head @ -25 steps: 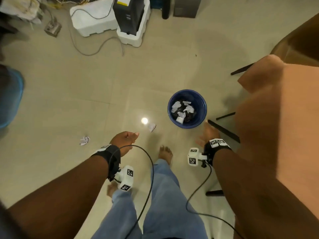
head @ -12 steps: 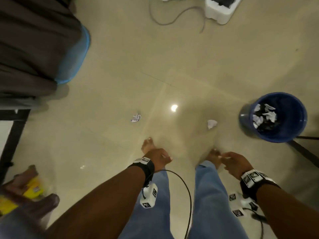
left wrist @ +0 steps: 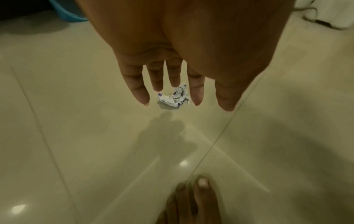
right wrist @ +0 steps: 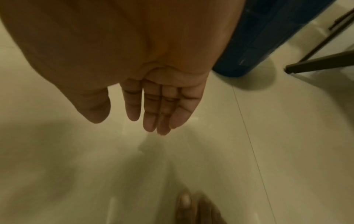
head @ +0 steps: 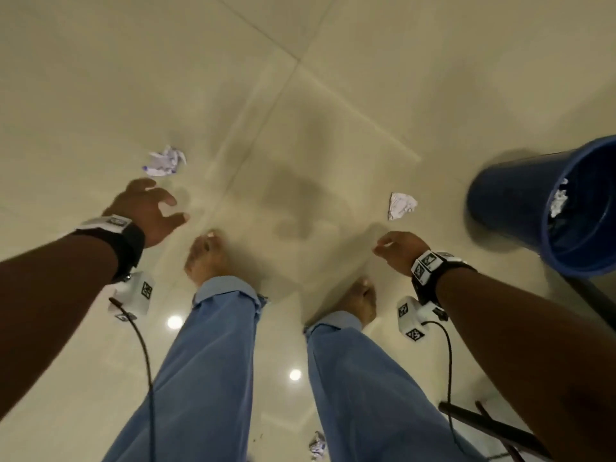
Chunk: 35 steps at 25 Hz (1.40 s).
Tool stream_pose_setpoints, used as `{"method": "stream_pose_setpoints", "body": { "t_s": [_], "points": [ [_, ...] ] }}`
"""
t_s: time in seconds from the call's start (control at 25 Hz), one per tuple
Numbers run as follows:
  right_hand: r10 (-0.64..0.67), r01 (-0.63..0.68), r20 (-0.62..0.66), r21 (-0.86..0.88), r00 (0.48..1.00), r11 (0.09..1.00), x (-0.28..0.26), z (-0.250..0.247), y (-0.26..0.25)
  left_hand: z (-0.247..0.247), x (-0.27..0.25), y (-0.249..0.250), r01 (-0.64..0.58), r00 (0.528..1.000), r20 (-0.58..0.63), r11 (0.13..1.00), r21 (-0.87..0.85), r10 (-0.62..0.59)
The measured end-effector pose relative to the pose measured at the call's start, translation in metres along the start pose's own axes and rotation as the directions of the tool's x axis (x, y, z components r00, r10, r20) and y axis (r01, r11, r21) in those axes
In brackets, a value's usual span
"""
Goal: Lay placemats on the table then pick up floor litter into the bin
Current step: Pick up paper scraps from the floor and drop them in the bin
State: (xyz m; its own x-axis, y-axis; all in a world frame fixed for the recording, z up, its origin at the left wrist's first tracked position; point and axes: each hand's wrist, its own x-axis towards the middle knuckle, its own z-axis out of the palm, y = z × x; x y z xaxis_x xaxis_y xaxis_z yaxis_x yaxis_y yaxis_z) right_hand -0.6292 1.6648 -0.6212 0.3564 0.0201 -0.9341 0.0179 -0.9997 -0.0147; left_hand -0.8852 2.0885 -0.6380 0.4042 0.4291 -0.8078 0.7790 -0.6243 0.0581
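Head view, my left grip [head: 146, 208] spread and empty just short of a crumpled paper [head: 165, 160] on the floor, blue bin [head: 520, 208] at right, left wrist view, fingers [left wrist: 138, 84] released above the paper [left wrist: 173, 98], right wrist view, my right grip [right wrist: 153, 104] relaxed, empty, bin [right wrist: 254, 45] beside it.

no readable txt, brand, no. or sign is showing in any view. square black/white coded markers are sitting on the wrist bands [head: 427, 265] & white cam housings [head: 410, 317], pattern only, no chars. the crumpled paper [head: 165, 160] is carrying purple print, too small/blurred to read.
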Motion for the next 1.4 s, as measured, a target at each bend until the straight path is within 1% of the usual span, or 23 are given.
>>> {"method": "stream_pose_setpoints", "body": {
  "t_s": [0.08, 0.12, 0.16, 0.2, 0.24, 0.28, 0.32, 0.4, 0.48, 0.56, 0.64, 0.72, 0.8, 0.88, 0.96, 1.04, 1.08, 1.12, 1.16, 1.2, 1.28, 1.32, 1.4],
  "points": [
    [-0.004, -0.004, -0.063, -0.126, 0.998, 0.992, 0.037, -0.006, -0.003, 0.014, 0.046, -0.008, -0.064, 0.994, -0.089, 0.996, 0.066, 0.070],
    [0.009, -0.028, -0.121, -0.153, 0.993, 0.988, 0.055, -0.008, 0.001, 0.019, 0.067, -0.011, -0.096, 0.989, -0.101, 0.990, 0.102, 0.107],
    [0.047, -0.074, -0.192, -0.139, 0.980, 0.987, 0.068, -0.011, 0.004, 0.025, 0.084, -0.012, -0.110, 0.989, -0.087, 0.987, 0.121, 0.121],
    [0.091, -0.125, -0.243, -0.126, 0.966, 0.984, 0.079, -0.013, 0.008, 0.029, 0.096, -0.012, -0.090, 0.993, -0.062, 0.989, 0.118, 0.098],
    [0.118, -0.159, -0.262, -0.144, 0.958, 0.977, 0.091, -0.015, 0.012, 0.031, 0.103, -0.009, -0.111, 0.992, -0.045, 0.984, 0.141, 0.118],
    [0.152, -0.194, -0.248, -0.152, 0.957, 0.969, 0.100, -0.016, 0.013, 0.035, 0.114, -0.011, -0.136, 0.989, -0.050, 0.984, 0.119, 0.142],
    [0.157, -0.194, -0.197, -0.183, 0.968, 0.964, 0.107, -0.018, 0.010, 0.036, 0.123, -0.010, -0.156, 0.983, -0.084, 0.983, 0.093, 0.164],
    [0.115, -0.147, -0.139, -0.251, 0.984, 0.957, 0.119, -0.021, 0.003, 0.029, 0.118, 0.004, -0.104, 0.991, -0.077, 0.994, 0.044, 0.107],
    [0.055, -0.073, -0.062, -0.338, 0.997, 0.938, 0.125, -0.019, -0.004, 0.024, 0.104, 0.014, -0.170, 0.980, -0.105, 0.985, -0.003, 0.169],
    [-0.014, 0.021, 0.020, -0.380, 1.000, 0.925, 0.128, -0.022, -0.015, 0.022, 0.082, 0.014, -0.170, 0.983, -0.072, 0.985, -0.029, 0.168],
    [-0.041, 0.050, 0.034, -0.344, 0.999, 0.938, 0.135, -0.025, -0.010, 0.023, 0.062, 0.015, -0.135, 0.991, 0.009, 0.991, 0.002, 0.135],
    [-0.018, 0.027, 0.031, -0.336, 0.999, 0.942, 0.089, -0.030, -0.034, 0.027, 0.041, 0.021, -0.150, 0.986, 0.076, 0.989, 0.017, 0.148],
    [0.044, -0.040, 0.005, -0.292, 0.999, 0.956, 0.071, -0.026, -0.037, 0.038, 0.024, 0.027, -0.176, 0.977, 0.131, 0.984, 0.031, 0.171],
    [0.010, -0.019, -0.038, -0.234, 0.999, 0.972, 0.079, -0.023, -0.033, 0.051, 0.019, 0.032, -0.217, 0.967, 0.146, 0.975, 0.037, 0.210],
    [0.007, -0.022, -0.080, -0.189, 0.997, 0.982, 0.102, -0.013, -0.028, 0.068, 0.032, 0.037, -0.236, 0.964, 0.131, 0.972, 0.020, 0.232],
    [0.175, -0.173, -0.145, 0.025, 0.974, 0.985, 0.112, 0.004, -0.026, 0.082, 0.044, 0.042, -0.235, 0.967, 0.104, 0.972, 0.008, 0.233],
    [0.208, -0.209, -0.185, 0.016, 0.960, 0.978, 0.116, 0.010, -0.023, 0.082, 0.047, 0.045, -0.215, 0.974, 0.077, 0.977, 0.000, 0.214],
    [0.178, -0.178, -0.191, 0.016, 0.965, 0.984, 0.109, 0.014, -0.015, 0.085, 0.044, 0.050, -0.184, 0.981, 0.059, 0.983, -0.014, 0.184],
    [0.123, -0.137, -0.164, -0.076, 0.979, 0.988, 0.100, 0.011, -0.012, 0.080, 0.039, 0.058, -0.160, 0.984, 0.068, 0.986, -0.042, 0.163],
    [0.037, -0.065, -0.113, -0.256, 0.993, 0.964, 0.086, 0.007, -0.012, 0.073, 0.029, 0.066, -0.159, 0.983, 0.080, 0.986, -0.051, 0.163],
    [-0.048, 0.039, -0.005, -0.490, 0.999, 0.871, 0.046, -0.008, -0.018, 0.043, -0.003, 0.080, -0.151, 0.983, 0.093, 0.985, -0.078, 0.158],
    [-0.036, 0.030, -0.004, -0.491, 0.999, 0.871, 0.016, -0.019, -0.029, 0.024, -0.027, 0.084, -0.118, 0.989, 0.077, 0.985, -0.122, 0.128],
    [-0.093, 0.078, -0.013, -0.441, 0.996, 0.894, -0.047, -0.040, -0.053, -0.011, -0.081, 0.084, -0.030, 0.998, 0.039, 0.959, -0.281, 0.043]
  ]
}}
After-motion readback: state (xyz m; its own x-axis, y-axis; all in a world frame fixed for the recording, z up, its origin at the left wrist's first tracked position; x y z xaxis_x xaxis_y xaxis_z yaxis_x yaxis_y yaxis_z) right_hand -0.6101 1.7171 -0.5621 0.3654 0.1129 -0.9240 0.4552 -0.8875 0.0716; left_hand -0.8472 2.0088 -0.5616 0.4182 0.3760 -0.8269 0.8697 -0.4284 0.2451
